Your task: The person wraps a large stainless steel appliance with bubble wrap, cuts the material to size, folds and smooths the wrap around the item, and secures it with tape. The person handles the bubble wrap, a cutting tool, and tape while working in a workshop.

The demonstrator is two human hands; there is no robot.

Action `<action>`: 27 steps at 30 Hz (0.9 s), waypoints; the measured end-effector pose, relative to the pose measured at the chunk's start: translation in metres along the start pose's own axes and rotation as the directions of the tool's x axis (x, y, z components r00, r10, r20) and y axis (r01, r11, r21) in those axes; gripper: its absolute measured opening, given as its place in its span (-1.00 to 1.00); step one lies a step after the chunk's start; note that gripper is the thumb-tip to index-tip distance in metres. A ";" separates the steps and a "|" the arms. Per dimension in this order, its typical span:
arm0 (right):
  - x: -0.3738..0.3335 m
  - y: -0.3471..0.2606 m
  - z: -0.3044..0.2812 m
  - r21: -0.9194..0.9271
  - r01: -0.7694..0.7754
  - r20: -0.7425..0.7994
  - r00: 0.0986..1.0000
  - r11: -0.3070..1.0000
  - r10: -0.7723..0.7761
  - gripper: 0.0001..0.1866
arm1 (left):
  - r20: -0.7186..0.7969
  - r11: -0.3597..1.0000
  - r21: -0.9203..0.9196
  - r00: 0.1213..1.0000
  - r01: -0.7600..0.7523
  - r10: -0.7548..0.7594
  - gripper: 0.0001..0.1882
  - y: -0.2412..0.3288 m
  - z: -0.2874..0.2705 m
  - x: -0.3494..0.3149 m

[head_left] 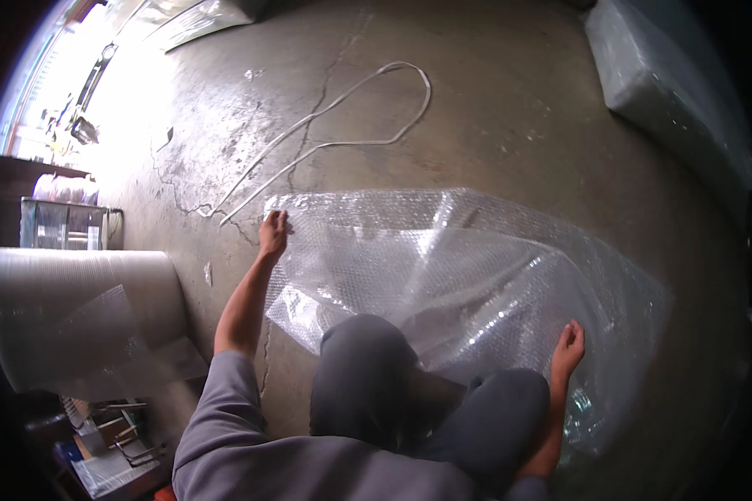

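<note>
Sheet (pixel 468 280): clear, creased bubble wrap, spread out on the floor (pixel 501 134).
Long axis: crosswise, from the sheet's far left corner, slanting nearer toward its right end.
Left hand (pixel 273 235): at the sheet's left edge, just short of the far left corner; fingers bent and close together, touching; cannot tell whether gripping or only resting.
Right hand (pixel 568 351): over the sheet's right part; half curled; cannot tell whether any wrap is held.
Way to the bulk: rightward from the left hand; leftward and farther out from the right hand, with a margin of sheet also to the right.
Nearer hand: left for the sheet's far left corner, right for its right end.
Knees (pixel 364 367): at the sheet's near edge, overlapping it in view.
Roll (pixel 79 321): left of the sheet, well apart.
Strap (pixel 355 144): white, looped, beyond the sheet.
</note>
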State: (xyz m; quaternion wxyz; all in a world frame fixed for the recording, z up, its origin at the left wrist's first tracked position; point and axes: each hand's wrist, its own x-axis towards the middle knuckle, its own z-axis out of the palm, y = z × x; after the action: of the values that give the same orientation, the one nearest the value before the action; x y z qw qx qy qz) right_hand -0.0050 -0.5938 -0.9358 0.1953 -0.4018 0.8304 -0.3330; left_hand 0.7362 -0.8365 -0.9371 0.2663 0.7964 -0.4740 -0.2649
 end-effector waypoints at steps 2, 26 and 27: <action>0.023 -0.028 0.030 -0.161 0.206 0.025 0.979 0.965 -0.204 -0.68 | -0.170 0.981 0.193 0.984 -0.027 0.060 -0.64 -0.006 0.008 0.009; 0.000 -0.388 0.363 0.175 0.625 0.861 0.278 0.761 -0.426 -0.40 | -0.131 0.866 0.500 0.987 -0.018 0.096 -0.55 -0.118 -0.026 -0.153; -0.019 -0.395 0.384 0.161 0.603 0.857 0.307 0.781 -0.414 -0.39 | -0.148 0.860 0.509 0.980 -0.039 0.132 -0.54 -0.119 -0.023 -0.152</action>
State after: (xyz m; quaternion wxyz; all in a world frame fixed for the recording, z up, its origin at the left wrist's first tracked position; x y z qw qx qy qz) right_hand 0.4461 -0.9112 -0.9240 0.4250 -0.7693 0.4743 -0.0506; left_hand 0.7628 -0.6472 -0.9750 0.1022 0.8367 -0.5358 -0.0478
